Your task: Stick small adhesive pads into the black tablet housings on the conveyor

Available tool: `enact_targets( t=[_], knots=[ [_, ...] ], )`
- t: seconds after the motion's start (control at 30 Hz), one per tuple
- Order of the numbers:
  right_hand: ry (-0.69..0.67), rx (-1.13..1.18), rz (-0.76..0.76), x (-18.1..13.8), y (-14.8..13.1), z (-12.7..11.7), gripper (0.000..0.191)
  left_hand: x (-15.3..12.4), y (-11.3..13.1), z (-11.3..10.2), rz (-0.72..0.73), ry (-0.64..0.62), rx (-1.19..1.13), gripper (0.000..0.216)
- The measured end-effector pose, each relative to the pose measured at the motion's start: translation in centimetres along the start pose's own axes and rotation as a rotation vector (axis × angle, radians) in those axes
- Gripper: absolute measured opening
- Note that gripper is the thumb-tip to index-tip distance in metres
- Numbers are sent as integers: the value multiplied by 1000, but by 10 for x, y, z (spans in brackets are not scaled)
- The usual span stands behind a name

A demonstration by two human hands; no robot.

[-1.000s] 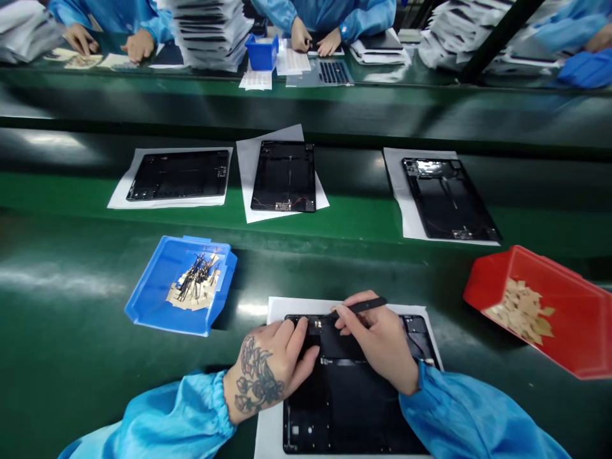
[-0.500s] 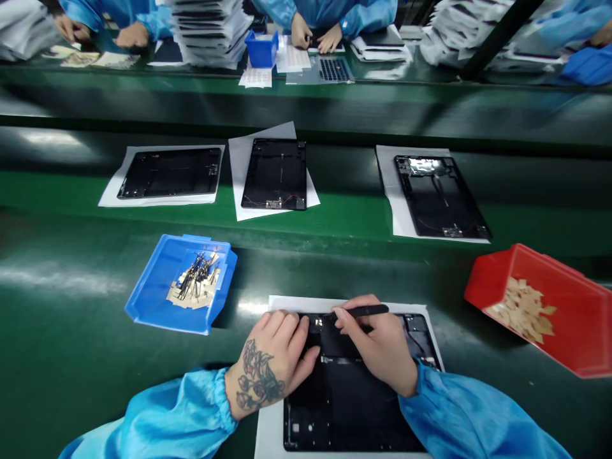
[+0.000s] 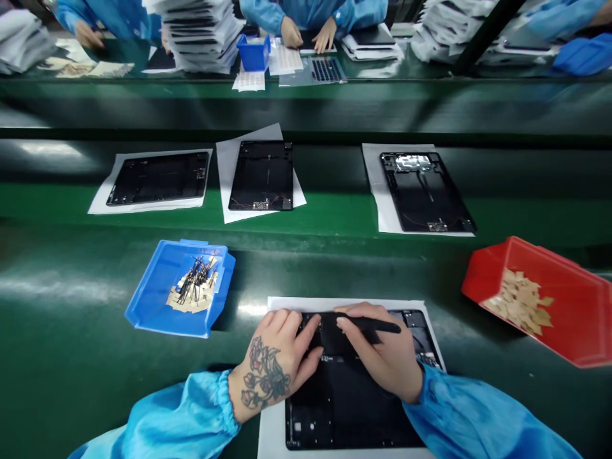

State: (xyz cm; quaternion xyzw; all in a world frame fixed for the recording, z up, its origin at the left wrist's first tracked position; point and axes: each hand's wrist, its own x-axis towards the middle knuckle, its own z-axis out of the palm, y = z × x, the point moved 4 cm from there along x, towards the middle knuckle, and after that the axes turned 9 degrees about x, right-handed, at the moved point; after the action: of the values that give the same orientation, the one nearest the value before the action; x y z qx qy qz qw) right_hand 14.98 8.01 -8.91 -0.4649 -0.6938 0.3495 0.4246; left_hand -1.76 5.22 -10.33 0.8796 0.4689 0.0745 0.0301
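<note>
A black tablet housing (image 3: 368,408) lies inner side up on a white sheet (image 3: 272,433) in front of me. My left hand (image 3: 275,360) rests over its upper left corner, thumb and index finger apart, fingertips touching the frame and nothing in the grasp. My right hand (image 3: 382,350) grips slim black tweezers (image 3: 380,324) between thumb and fingers above the housing's top edge. Their tip points left, close to my left index fingertip; what it touches is too small to make out.
At left stands a blue bin (image 3: 148,306) of thin black strips on paper backing. A red bin (image 3: 574,312) with beige pieces is at right. Beyond lie tablet housings (image 3: 261,175) on white sheets. Across the bench, co-workers' hands (image 3: 325,35) work beside stacked sheets (image 3: 201,38).
My left index fingertip has moved right along the top edge. The tweezers have shifted slightly right and their rear end has dipped. The view has shifted a little.
</note>
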Motion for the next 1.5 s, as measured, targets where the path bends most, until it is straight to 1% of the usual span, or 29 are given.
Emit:
enact_targets(
  t=[0.1,0.17,0.23,0.37,0.5,0.6,0.67,0.73,0.83,0.93,1.03,1.1,1.13,1.17,1.23,1.3,1.33,1.37,1.4,1.43,1.5],
  knots=[
    [-30,107,99,0,7,3,7,0,0,0,-9,-9,-7,40],
    [-40,194,159,1,10,6,5,-1,-2,-1,-12,-8,-58,39],
    [-65,272,176,2,11,9,3,-3,-3,-1,-21,1,-127,38],
    [-141,321,140,4,7,14,3,-6,-4,-2,-49,5,-177,36],
    [-176,285,61,3,3,15,3,-6,-3,-3,-52,6,-163,32],
    [-218,242,-22,0,2,16,7,-6,-3,-3,-51,5,-165,29],
    [-225,240,-27,0,3,16,8,-6,-3,-2,-55,3,-172,30],
    [-210,266,24,1,6,16,7,-6,-4,0,-59,7,-183,33],
    [-173,300,149,3,9,15,6,-6,-3,1,-69,12,-201,36],
    [-122,312,232,6,7,8,12,-5,-4,0,-84,18,-228,40],
    [-27,439,318,10,5,-11,34,-4,-6,-2,-90,43,-269,41],
    [27,508,394,13,5,-28,39,-3,-8,-4,-100,69,-315,34],
    [27,490,438,16,6,-38,38,-2,-10,-5,-107,93,-334,31],
    [5,422,487,18,6,-48,37,0,-12,-5,-113,127,-342,29],
    [-85,168,532,26,8,-68,38,4,-15,-5,-119,203,-331,29],
    [-182,-167,469,43,10,-90,37,12,-18,-2,-122,251,-303,31],
    [-229,-334,408,54,12,-100,35,17,-19,1,-120,254,-296,30],
    [-275,-497,381,67,17,-110,33,22,-20,4,-117,243,-295,29],
    [-325,-670,417,81,26,-120,30,27,-21,8,-110,223,-300,27],
    [-361,-854,499,97,36,-132,27,31,-21,11,-101,200,-308,25],
    [-318,-976,590,131,53,-153,26,37,-22,17,-89,163,-321,22]
  ],
)
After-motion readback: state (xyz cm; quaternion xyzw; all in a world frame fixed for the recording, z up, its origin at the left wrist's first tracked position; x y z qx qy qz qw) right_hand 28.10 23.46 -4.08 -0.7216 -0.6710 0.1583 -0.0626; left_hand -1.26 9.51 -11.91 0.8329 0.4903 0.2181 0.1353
